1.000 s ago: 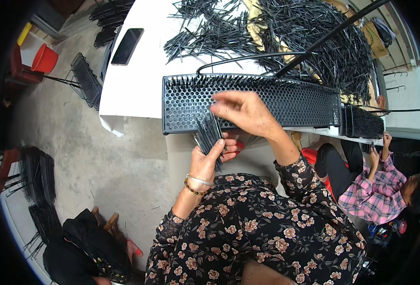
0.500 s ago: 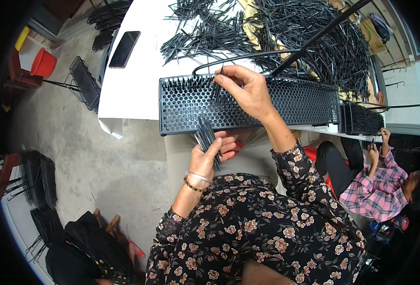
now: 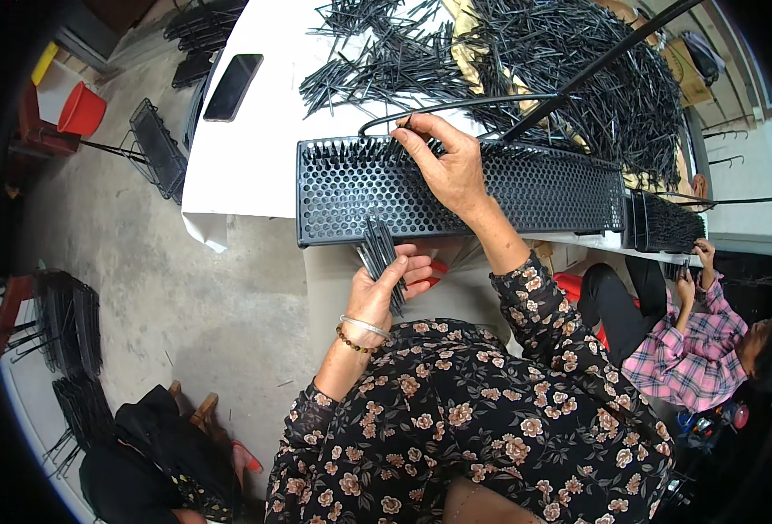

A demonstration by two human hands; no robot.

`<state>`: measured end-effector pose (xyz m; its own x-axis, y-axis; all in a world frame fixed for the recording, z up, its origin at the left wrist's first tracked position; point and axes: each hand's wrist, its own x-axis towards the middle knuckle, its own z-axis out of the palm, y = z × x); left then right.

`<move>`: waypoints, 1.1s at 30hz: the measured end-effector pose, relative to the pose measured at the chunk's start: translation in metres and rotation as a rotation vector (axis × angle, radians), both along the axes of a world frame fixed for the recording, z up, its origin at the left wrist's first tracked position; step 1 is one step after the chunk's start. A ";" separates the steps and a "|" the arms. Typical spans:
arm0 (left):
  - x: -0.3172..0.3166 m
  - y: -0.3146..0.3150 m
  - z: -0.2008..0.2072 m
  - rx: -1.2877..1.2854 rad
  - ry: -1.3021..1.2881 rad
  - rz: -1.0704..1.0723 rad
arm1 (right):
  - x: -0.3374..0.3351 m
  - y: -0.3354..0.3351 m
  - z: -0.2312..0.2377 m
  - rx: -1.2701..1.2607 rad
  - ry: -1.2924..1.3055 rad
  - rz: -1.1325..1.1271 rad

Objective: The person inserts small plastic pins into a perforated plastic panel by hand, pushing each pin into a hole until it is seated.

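- left hand (image 3: 377, 291) just before black tray (image 3: 360, 196), gripping black strips (image 3: 378, 249)
- right hand (image 3: 451, 168) at tray's far edge, pinching another strip (image 3: 408, 124)
- white-covered table (image 3: 255, 170) beyond tray, concrete floor (image 3: 229, 288) left

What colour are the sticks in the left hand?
The sticks in the left hand are black; the head view shows them best.
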<state>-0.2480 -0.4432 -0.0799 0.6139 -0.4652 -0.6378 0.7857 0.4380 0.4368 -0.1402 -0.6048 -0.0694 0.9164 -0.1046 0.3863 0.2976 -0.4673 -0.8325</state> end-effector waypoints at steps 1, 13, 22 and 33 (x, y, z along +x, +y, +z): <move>0.000 0.000 0.000 0.002 0.002 -0.001 | -0.002 0.001 0.001 -0.016 -0.009 -0.018; 0.001 0.000 -0.001 -0.019 0.003 -0.010 | -0.011 0.006 -0.013 -0.132 -0.085 -0.032; 0.000 0.000 -0.004 -0.021 0.000 -0.013 | -0.015 0.003 -0.022 -0.166 -0.088 -0.083; 0.000 0.000 -0.002 -0.017 -0.006 -0.013 | -0.015 0.001 -0.016 -0.296 -0.095 0.014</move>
<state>-0.2482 -0.4436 -0.0819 0.6115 -0.4841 -0.6259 0.7888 0.4353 0.4340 -0.1553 -0.6034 -0.0858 0.8756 0.0372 0.4817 0.3752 -0.6805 -0.6295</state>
